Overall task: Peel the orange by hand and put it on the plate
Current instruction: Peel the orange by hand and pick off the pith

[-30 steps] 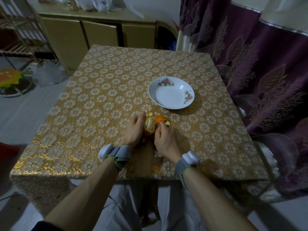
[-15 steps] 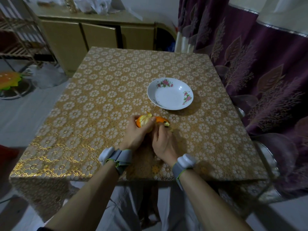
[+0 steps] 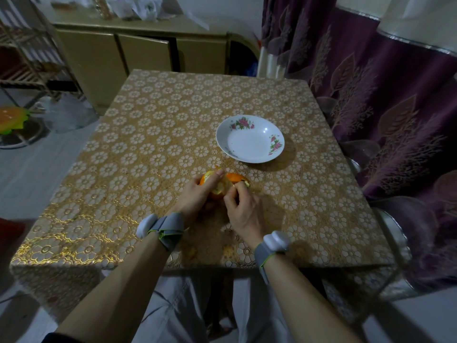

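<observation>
A partly peeled orange (image 3: 217,188) is held just above the gold patterned tablecloth (image 3: 148,157), near the table's middle front. My left hand (image 3: 195,196) wraps around it from the left, thumb over the top. My right hand (image 3: 243,206) pinches a strip of orange peel (image 3: 236,178) that curls away to the right of the fruit. The white plate (image 3: 249,138) with pink flowers sits beyond and to the right of my hands, with nothing in it. The underside of the orange is hidden by my fingers.
A purple patterned curtain (image 3: 383,107) hangs along the table's right side. A beige cabinet (image 3: 138,53) stands behind the table. A plastic bag (image 3: 64,115) and a metal rack (image 3: 27,58) are on the floor at the left.
My left hand has turned the orange, so more orange rind shows at its left. My right hand keeps hold of the peel strip, which now stretches further from the fruit.
</observation>
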Available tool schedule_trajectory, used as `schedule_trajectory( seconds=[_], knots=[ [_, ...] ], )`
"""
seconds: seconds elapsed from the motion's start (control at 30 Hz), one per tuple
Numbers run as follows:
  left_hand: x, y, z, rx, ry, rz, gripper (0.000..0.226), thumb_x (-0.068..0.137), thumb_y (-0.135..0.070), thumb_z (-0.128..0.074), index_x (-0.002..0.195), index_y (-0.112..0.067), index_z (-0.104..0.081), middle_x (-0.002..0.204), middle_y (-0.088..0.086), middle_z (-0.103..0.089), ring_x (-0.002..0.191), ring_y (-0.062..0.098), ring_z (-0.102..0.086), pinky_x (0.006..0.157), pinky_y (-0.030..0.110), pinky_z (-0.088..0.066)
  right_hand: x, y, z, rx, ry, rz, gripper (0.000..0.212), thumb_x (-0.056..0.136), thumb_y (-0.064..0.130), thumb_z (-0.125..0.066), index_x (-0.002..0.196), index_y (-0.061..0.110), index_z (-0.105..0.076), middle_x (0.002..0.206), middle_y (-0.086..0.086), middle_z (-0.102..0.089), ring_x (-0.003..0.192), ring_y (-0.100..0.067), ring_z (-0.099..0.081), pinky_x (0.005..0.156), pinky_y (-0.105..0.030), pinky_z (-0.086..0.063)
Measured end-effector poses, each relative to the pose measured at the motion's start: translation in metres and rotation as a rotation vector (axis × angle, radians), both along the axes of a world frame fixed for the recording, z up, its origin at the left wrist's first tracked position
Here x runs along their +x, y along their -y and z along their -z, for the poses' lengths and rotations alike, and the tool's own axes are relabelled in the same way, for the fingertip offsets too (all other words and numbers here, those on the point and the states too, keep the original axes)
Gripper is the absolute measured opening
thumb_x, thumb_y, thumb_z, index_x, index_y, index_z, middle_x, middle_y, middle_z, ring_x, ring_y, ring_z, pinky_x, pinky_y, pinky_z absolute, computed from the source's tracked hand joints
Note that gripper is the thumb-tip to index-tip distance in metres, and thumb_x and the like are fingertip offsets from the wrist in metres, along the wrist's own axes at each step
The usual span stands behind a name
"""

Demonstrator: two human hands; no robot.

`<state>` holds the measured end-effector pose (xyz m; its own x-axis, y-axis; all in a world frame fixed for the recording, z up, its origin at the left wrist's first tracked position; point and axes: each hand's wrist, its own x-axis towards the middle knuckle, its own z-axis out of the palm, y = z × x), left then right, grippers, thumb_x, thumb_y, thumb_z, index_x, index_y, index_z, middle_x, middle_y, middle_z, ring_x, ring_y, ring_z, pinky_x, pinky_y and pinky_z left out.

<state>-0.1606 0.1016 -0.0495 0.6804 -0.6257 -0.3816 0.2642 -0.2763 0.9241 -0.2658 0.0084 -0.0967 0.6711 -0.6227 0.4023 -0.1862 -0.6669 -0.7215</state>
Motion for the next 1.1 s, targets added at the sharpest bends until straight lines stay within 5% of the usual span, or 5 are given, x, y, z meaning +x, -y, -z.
schedule_trajectory(
  seconds=[0.27,0.47,0.63,0.8,1.1],
  knots=[
    [0.003,-0.002,-0.002,-0.001,-0.051,0.017,0.04,0.089,-0.059,-0.057,0.104,-0.022,-0.061,0.097,0.005,-0.063,0.079,0.016,-0.059,0.061,0.023,-0.05,-0.001,0.0,0.002,-0.083,0.023,0.076,0.018,0.095,0.029,-0.041,0.079,0.02,-0.044,0.057,0.007,-0.035,0.046,-0.007,-0.031,0.043,-0.016,-0.021],
    [0.005,-0.007,-0.003,0.028,-0.102,0.049,0.074,0.068,-0.077,-0.063,0.11,-0.016,-0.064,0.089,0.007,-0.062,0.066,0.016,-0.055,0.054,0.024,-0.044,-0.001,-0.002,0.003,-0.109,0.005,0.142,0.024,0.096,0.032,-0.039,0.081,0.017,-0.048,0.06,0.004,-0.041,0.049,-0.011,-0.034,0.045,-0.015,-0.018],
    [0.005,-0.01,-0.003,0.04,-0.106,0.093,0.068,0.08,-0.07,-0.058,0.115,-0.011,-0.062,0.08,0.004,-0.06,0.056,0.013,-0.051,0.049,0.022,-0.04,-0.003,-0.002,0.001,-0.08,0.001,0.111,0.018,0.097,0.033,-0.038,0.081,0.025,-0.039,0.06,0.01,-0.035,0.048,-0.004,-0.033,0.045,-0.016,-0.026],
    [0.013,-0.019,-0.01,0.077,-0.163,0.221,0.059,0.084,-0.068,-0.056,0.106,-0.014,-0.065,0.055,-0.007,-0.052,0.042,0.008,-0.039,0.037,0.017,-0.032,-0.001,0.0,0.004,-0.166,-0.008,0.131,0.021,0.096,0.028,-0.04,0.079,0.017,-0.047,0.058,0.005,-0.038,0.046,-0.008,-0.032,0.043,-0.013,-0.018],
    [0.026,-0.027,-0.01,0.142,-0.267,0.302,0.071,0.06,-0.076,-0.071,0.101,-0.019,-0.063,0.071,-0.001,-0.053,0.048,0.009,-0.036,0.038,0.015,-0.027,0.0,-0.003,0.003,-0.221,-0.006,0.134,0.024,0.096,0.024,-0.041,0.078,0.012,-0.05,0.062,0.006,-0.036,0.047,-0.01,-0.029,0.047,-0.01,-0.012]
  ],
)
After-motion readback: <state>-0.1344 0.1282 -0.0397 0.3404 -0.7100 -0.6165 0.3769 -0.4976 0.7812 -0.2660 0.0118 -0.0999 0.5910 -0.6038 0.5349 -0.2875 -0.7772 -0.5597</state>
